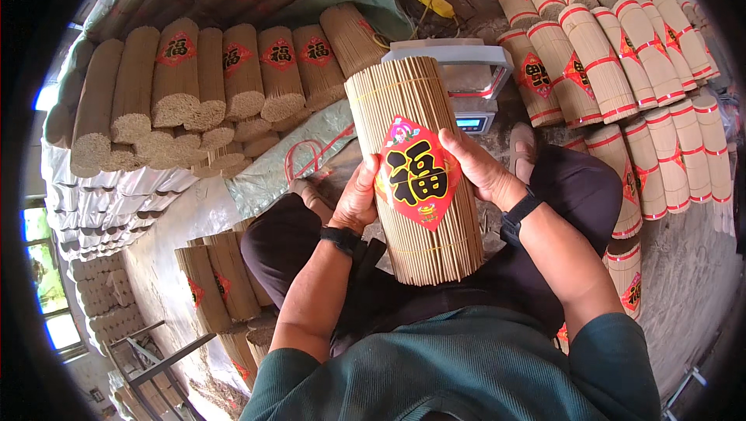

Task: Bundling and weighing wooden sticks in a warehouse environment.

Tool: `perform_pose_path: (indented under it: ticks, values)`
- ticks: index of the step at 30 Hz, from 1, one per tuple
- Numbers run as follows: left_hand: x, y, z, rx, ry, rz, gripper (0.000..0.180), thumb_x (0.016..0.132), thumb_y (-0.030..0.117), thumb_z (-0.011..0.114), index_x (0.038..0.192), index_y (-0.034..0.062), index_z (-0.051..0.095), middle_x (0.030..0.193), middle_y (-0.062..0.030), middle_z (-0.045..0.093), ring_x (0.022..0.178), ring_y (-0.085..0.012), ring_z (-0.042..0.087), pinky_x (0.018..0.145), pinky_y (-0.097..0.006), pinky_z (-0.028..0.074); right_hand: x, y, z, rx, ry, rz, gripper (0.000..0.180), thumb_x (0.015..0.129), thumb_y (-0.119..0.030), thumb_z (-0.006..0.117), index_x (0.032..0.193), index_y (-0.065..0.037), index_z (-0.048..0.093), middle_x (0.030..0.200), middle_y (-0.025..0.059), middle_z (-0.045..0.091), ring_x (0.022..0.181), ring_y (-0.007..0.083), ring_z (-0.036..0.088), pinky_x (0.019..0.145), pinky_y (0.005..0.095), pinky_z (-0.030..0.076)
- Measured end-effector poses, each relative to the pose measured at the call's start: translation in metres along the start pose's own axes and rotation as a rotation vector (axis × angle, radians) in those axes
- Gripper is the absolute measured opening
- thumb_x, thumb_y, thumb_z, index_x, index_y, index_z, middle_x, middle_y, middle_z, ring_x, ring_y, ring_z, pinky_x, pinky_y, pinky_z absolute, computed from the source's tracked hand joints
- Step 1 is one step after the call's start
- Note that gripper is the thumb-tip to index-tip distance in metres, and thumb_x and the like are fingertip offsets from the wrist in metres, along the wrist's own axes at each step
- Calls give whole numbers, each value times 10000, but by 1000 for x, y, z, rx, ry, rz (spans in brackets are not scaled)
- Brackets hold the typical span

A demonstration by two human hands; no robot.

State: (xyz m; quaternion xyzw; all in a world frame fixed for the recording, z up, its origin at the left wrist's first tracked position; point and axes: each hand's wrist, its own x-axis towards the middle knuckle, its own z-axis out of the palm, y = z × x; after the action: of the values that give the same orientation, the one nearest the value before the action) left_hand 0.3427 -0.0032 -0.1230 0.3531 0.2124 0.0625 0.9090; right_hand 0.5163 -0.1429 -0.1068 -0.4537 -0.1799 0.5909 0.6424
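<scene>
Between my two hands I hold a thick bundle of incense sticks [435, 246], upright over my lap. Thin yellow bands circle it near its top and bottom. A red diamond-shaped label [412, 207] with a black character lies on its front. My left hand [360, 194] grips the bundle's left side with the thumb at the label's edge. My right hand [480, 168] presses its right side, thumb along the label's upper right. The fingers of both hands are mostly hidden behind the bundle. Dark bands sit on both wrists.
A white scale [474, 56] with a lit display stands just beyond the bundle. Stacked bundles [175, 71] lie at the far left on green sheeting [272, 157]. Rows of red-banded bundles [594, 64] fill the right. More bundles [203, 285] and a metal frame [167, 367] are at the near left.
</scene>
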Motion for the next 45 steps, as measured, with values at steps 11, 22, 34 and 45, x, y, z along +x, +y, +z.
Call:
perform_pose_path:
  ticks: [11, 22, 34, 45]
  values:
    - [9, 7, 9, 36, -62, -34, 947, 743, 634, 660, 1378, -5, 368, 1330, -123, 511, 1213, -216, 499, 1022, -359, 406, -2, 6, -13, 89, 51, 32, 791, 817, -559, 648, 1331, -11, 402, 1216, 93, 563, 1112, 155, 537, 959, 318, 437]
    - [30, -15, -5, 67, 21, -36, 799, 788, 462, 727, 1346, 1, 389, 1255, -92, 545, 1118, -189, 550, 971, -337, 441, -8, 7, -13, -19, 160, -60, 758, 799, -510, 697, 1302, -8, 431, 1204, 87, 568, 1101, 158, 538, 956, 318, 428]
    - [53, -47, -16, 44, 30, -130, 711, 837, 447, 678, 1332, 13, 409, 1228, -83, 559, 1083, -176, 567, 935, -331, 467, -11, 32, -47, 7, 228, -45, 762, 799, -509, 695, 1306, -10, 424, 1190, 92, 574, 1082, 162, 548, 949, 314, 434]
    - [110, -70, -29, 50, 66, -196, 563, 885, 412, 628, 1265, 20, 488, 1155, -71, 606, 1011, -171, 602, 894, -327, 490, 12, 49, -103, 97, 262, -13, 740, 800, -509, 693, 1284, 0, 461, 1180, 105, 595, 1060, 166, 570, 902, 308, 464]
